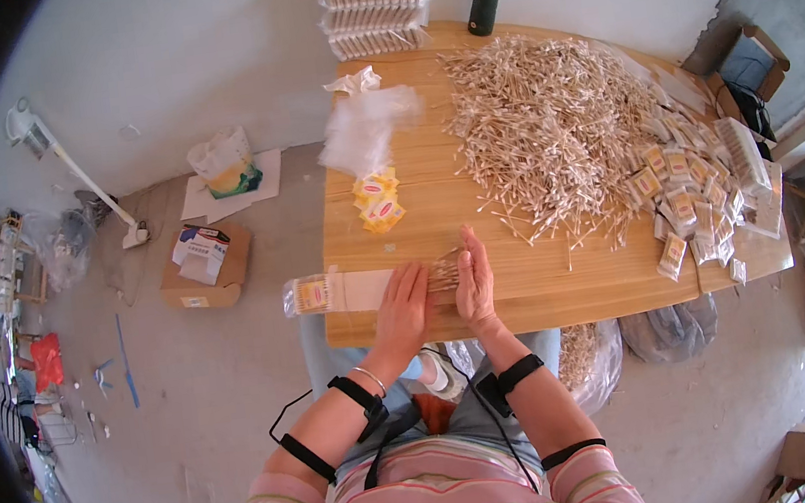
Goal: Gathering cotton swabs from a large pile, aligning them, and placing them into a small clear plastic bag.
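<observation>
Between my two hands a small bundle of cotton swabs (442, 274) lies near the table's front edge. My left hand (404, 314) is flat with its fingers stretched out, over the end of a white card strip (365, 289) and against the swabs' left side. My right hand (473, 278) stands on edge with straight fingers, its palm against the swabs' right ends. Left of the strip, a clear packet (311, 294) with a yellow label touches it. My fingers partly hide the bundle.
A large heap of loose cotton swabs (548, 123) covers the table's right half, beside filled packets (690, 176). Yellow label cards (378, 201) and clear plastic bags (368, 130) lie further left. A dark bottle (486, 2) and stacked packs (375, 5) stand at the back.
</observation>
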### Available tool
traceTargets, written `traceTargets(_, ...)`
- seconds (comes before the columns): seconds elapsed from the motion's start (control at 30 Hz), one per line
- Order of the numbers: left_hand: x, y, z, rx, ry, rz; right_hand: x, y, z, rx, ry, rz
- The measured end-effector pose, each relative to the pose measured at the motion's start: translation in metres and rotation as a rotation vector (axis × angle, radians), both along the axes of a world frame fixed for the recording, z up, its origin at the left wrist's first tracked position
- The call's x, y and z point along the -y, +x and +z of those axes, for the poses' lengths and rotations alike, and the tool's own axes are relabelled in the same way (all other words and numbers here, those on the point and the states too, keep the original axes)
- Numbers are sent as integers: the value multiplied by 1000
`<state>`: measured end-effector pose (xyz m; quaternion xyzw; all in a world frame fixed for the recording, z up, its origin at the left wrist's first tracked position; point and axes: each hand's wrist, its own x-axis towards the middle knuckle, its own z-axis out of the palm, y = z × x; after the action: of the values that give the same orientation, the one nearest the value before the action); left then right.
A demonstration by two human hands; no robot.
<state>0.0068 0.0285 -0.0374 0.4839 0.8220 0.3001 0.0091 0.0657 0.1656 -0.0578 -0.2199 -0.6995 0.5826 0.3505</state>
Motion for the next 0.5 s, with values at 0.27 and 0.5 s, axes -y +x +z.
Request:
traceTargets(0.27, -35, 1, 15, -162, -412, 77, -2, 5, -2, -13, -80, -18)
traceTargets(0.5, -43, -7, -1, -178, -412, 87, 0, 5, -1, 13, -20, -51)
